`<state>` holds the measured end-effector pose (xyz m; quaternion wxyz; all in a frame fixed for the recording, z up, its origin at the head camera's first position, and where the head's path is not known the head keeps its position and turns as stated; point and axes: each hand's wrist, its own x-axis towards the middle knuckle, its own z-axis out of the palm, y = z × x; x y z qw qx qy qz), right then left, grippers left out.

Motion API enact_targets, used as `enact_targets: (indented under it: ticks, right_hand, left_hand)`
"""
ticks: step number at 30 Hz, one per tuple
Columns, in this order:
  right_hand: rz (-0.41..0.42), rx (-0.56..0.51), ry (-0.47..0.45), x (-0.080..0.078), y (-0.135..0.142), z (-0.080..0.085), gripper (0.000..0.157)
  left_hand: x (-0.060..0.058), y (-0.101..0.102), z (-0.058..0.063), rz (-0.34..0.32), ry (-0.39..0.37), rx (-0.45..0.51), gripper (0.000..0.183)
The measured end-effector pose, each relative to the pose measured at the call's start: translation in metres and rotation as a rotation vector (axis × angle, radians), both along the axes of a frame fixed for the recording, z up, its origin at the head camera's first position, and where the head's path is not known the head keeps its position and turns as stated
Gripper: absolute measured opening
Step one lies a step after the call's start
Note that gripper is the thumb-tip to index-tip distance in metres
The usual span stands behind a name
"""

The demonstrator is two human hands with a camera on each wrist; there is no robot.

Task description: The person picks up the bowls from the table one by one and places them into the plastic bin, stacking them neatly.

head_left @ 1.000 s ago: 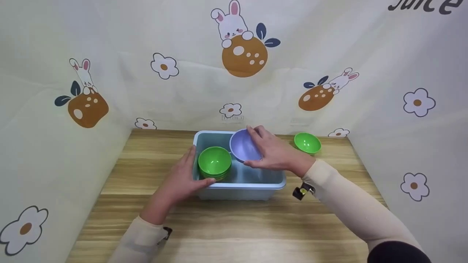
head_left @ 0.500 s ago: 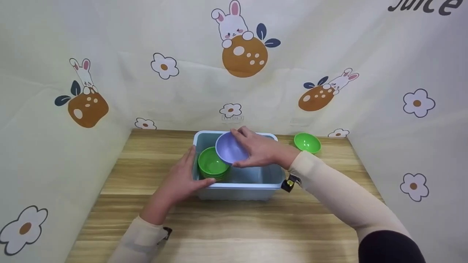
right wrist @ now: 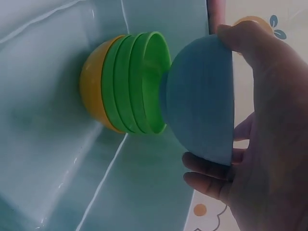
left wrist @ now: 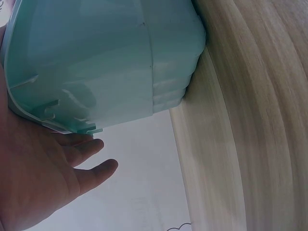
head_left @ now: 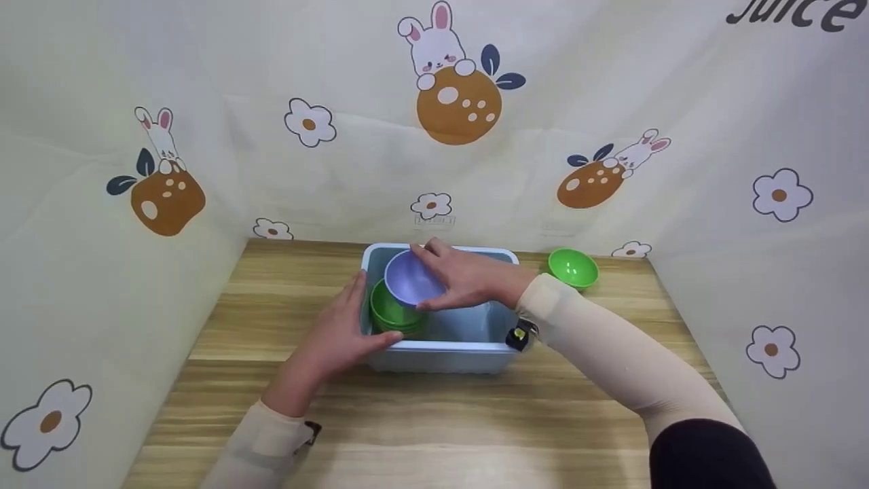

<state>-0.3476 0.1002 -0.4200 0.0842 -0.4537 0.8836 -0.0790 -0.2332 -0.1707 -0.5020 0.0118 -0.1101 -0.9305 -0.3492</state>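
My right hand (head_left: 465, 275) holds a purple bowl (head_left: 409, 280) by its rim, thumb on one side and fingers on the other. The bowl hangs over a stack of green bowls (head_left: 392, 314) at the left end of a light blue plastic bin (head_left: 461, 346). In the right wrist view, a yellow bowl (right wrist: 91, 86) forms the bottom of that stack, and the purple bowl's foot overlaps the top green bowl's mouth. My left hand (head_left: 333, 333) rests on the bin's left front corner, with fingers extended along its outer side and the thumb along the front rim.
Another green bowl (head_left: 574, 268) stands on the wooden table (head_left: 434, 428) behind and right of the bin. Printed cloth walls (head_left: 326, 176) enclose the table at the back and both sides.
My right hand has carried the purple bowl leftward, from the middle of the bin to over the green stack. The left hand stays at the bin's corner.
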Motion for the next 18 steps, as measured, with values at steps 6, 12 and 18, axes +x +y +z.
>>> enact_targets:
  ticks: [6, 12, 18]
  right_hand:
    - [0.022, 0.028, 0.041, -0.003, -0.009, -0.003, 0.12]
    - [0.034, 0.048, 0.05, -0.006, -0.014, -0.006, 0.116]
    - [0.044, 0.063, 0.061, -0.008, -0.016, -0.008, 0.115]
  left_hand:
    - [0.0, 0.0, 0.001, 0.01, -0.004, 0.004, 0.137]
    - [0.0, 0.0, 0.001, 0.002, -0.003, -0.006, 0.14]
    - [0.0, 0.0, 0.001, 0.002, 0.003, -0.009, 0.14]
